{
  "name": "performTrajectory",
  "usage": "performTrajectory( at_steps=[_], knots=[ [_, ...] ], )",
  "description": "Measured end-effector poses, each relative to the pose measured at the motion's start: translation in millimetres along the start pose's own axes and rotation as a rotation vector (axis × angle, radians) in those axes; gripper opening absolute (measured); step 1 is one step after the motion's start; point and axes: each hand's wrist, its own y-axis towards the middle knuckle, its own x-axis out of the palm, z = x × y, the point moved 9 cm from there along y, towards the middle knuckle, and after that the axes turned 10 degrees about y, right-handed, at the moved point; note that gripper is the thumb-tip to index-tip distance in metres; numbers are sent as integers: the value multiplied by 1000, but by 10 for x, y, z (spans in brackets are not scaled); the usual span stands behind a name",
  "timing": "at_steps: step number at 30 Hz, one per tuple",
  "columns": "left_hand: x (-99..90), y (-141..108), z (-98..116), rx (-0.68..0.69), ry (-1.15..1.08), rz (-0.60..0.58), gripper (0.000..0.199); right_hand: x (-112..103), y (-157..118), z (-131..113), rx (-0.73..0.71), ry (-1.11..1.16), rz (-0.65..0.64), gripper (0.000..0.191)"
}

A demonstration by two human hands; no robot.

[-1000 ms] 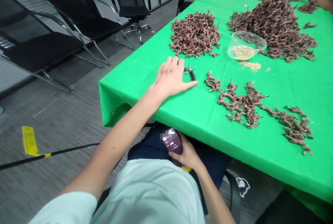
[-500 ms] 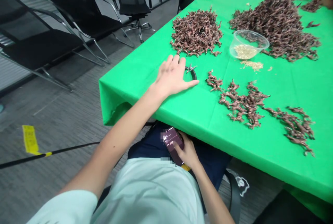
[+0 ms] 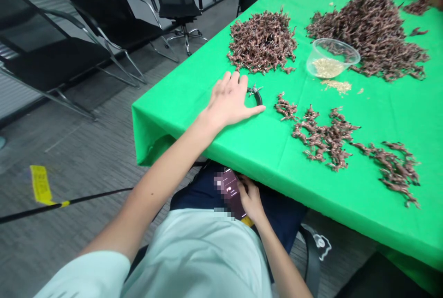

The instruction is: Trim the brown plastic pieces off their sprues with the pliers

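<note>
Cloth edge (image 3: 277, 175): left hand (image 3: 227, 103) splayed, perhaps over pliers (image 3: 259, 98); right hand (image 3: 252, 202) below, clasping phone (image 3: 235, 197).

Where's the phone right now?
In the head view, the phone is low and near centre, in the right hand over the lap, beside the near edge of the table.

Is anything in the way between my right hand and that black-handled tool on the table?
Yes, the edge of the green-covered table is: your right hand is down below it, holding a phone, while the black-handled tool lies on top, partly hidden by your left hand.
</note>
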Motion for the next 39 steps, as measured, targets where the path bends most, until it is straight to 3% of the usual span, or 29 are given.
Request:
performTrajectory(
  at_steps=[11,20,26,32,39],
  knots=[
    [-9,0,1,2,-2,11,79,-88,-66,348,204,269,162,38],
    [-19,3,19,6,-2,-16,81,59,-67,162,279,421,-16,34],
    [-1,4,6,7,-6,-18,82,101,-86,224,360,394,-71,42],
    [-4,3,0,1,-26,-19,83,134,-107,313,387,438,-63,44],
    [-15,1,4,-4,-22,-6,83,71,-114,372,428,589,53,49]
  ],
)
